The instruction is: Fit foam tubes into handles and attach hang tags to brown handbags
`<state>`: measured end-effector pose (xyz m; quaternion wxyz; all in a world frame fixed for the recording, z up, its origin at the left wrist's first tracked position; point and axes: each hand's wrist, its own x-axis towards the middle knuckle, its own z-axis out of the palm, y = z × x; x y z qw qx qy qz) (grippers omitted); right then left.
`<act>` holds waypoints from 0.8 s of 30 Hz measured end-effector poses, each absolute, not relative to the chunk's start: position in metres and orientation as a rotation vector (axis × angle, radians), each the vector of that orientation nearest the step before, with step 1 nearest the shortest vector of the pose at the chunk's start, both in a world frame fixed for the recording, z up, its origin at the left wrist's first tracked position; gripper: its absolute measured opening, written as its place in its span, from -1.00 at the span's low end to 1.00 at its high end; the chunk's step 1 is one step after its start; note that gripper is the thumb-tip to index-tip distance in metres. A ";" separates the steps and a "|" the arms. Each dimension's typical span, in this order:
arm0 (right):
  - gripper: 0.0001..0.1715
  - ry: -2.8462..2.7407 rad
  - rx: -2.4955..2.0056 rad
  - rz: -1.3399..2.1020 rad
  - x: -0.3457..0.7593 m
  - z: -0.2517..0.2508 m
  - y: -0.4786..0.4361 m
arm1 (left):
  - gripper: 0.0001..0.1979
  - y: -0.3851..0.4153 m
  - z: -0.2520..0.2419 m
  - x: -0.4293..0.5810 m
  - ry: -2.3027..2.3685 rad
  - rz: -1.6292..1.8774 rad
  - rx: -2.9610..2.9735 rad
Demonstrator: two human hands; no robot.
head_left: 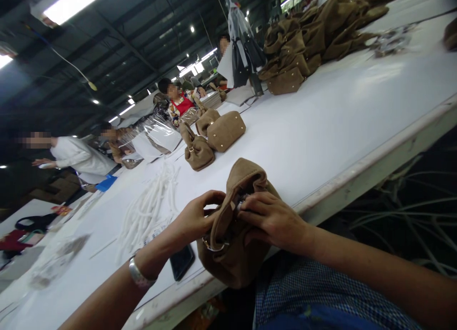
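Note:
A brown suede-like handbag (232, 265) sits at the table's near edge, close to my body, its looped handle (223, 211) standing up. My left hand (200, 213) grips the left side of the bag near the handle, thumb and fingers curled round the edge. On the other side, my right hand (273, 220) has its fingers bent into the bag's opening beside some shiny metal hardware. What those fingertips pinch is hidden by the hand and the fabric. A metal ring shows at the handle's base.
Farther along the white table (321, 130) stand several similar brown bags (226, 130), with a large heap of them (303, 44) behind. White tubes (150, 211) lie left, near a dark phone (182, 262). Clear plastic packets (57, 261) lie far left. Several people work across the table.

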<state>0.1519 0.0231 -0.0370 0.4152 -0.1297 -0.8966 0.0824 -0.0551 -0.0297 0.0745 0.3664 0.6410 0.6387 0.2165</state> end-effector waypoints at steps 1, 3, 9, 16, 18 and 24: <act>-0.48 -2.246 -0.329 0.208 0.152 -0.037 0.023 | -0.61 -0.028 0.075 -0.055 1.637 0.547 1.663; -0.48 -2.237 -0.322 0.205 0.151 -0.037 0.023 | -0.58 -0.025 0.075 -0.054 1.641 0.528 1.674; -0.46 -2.201 -0.304 0.221 0.152 -0.036 0.024 | -0.54 -0.015 0.072 -0.052 1.755 0.526 1.630; -0.75 -2.109 -0.453 0.316 0.146 -0.032 0.017 | -0.70 -0.029 0.062 -0.045 1.932 0.626 1.754; -0.81 -2.086 -0.498 0.317 0.141 -0.032 0.018 | -0.72 -0.037 0.061 -0.041 1.970 0.641 1.748; -0.72 -2.106 -0.156 0.330 0.153 -0.039 0.035 | -0.76 -0.041 0.061 -0.037 2.015 0.638 1.764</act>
